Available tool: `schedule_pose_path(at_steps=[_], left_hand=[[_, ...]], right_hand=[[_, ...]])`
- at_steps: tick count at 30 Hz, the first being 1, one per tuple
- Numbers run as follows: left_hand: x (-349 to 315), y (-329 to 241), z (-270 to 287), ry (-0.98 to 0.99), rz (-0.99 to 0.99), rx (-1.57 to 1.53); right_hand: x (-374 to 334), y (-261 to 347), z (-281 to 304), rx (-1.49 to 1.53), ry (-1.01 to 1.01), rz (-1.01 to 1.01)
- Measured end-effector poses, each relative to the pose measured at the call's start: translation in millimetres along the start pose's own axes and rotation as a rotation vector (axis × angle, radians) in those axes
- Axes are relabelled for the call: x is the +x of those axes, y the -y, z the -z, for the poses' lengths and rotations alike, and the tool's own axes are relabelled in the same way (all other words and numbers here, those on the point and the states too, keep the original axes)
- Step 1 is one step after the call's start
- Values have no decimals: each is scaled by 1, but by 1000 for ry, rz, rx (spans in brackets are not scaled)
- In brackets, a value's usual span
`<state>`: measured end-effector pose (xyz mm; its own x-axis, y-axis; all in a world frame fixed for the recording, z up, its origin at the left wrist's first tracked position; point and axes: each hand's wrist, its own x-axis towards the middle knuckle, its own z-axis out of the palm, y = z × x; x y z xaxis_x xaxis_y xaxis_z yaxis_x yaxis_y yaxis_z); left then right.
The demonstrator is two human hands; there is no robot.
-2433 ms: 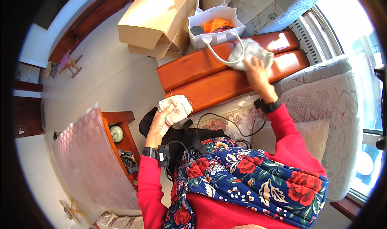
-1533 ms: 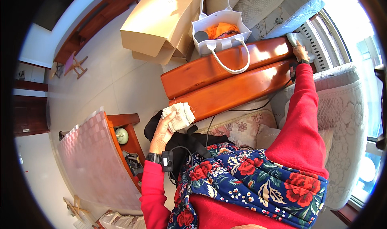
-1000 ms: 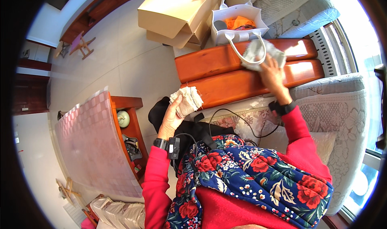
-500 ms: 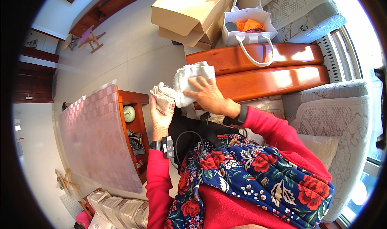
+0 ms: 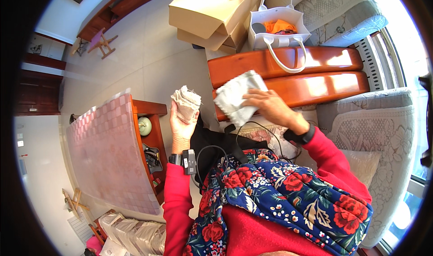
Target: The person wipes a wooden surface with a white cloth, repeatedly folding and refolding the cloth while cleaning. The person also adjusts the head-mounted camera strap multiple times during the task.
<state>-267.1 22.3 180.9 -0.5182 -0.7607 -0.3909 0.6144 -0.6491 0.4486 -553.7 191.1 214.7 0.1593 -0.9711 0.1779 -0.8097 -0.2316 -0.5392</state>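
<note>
My left hand (image 5: 182,125) is closed around a small folded stack of off-white cloth (image 5: 186,102) with frayed edges, held up left of the middle. To its right, a larger folded white cloth (image 5: 239,96) is in my right hand (image 5: 270,107), whose fingers lie over its right part; the thumb is hidden. This cloth hangs in front of the near edge of a glossy wooden armrest (image 5: 315,89). A gap separates the two cloths. A dark band is on each wrist, and a small black device with a cable sits by the left one.
A low table with a pink checked cover (image 5: 103,156) stands at left, its open shelf holding a pale green round pot (image 5: 145,126). Ahead are a cardboard box (image 5: 212,12) and a white tote bag (image 5: 266,37) with orange cloth. A covered sofa (image 5: 383,134) is at right.
My right hand has moved right with the white cloth, away from the off-white stack it was touching or close to. My left hand stays nearly in place, its stack turned slightly.
</note>
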Motion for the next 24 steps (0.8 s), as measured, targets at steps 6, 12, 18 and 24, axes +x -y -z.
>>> schedule_pose_path(at_steps=[6, 12, 18, 24], left_hand=[[3, 10, -2, -24, 81, 90], [6, 25, -12, 183, 191, 159], [12, 33, -3, 15, 227, 171], [14, 17, 5, -35, 124, 149]], right_hand=[[-96, -104, 62, 39, -319, -441], [-177, -180, 100, -603, -469, -1201], [-135, -136, 61, -704, -368, -1009], [-65, -53, 33, -420, -363, -602]])
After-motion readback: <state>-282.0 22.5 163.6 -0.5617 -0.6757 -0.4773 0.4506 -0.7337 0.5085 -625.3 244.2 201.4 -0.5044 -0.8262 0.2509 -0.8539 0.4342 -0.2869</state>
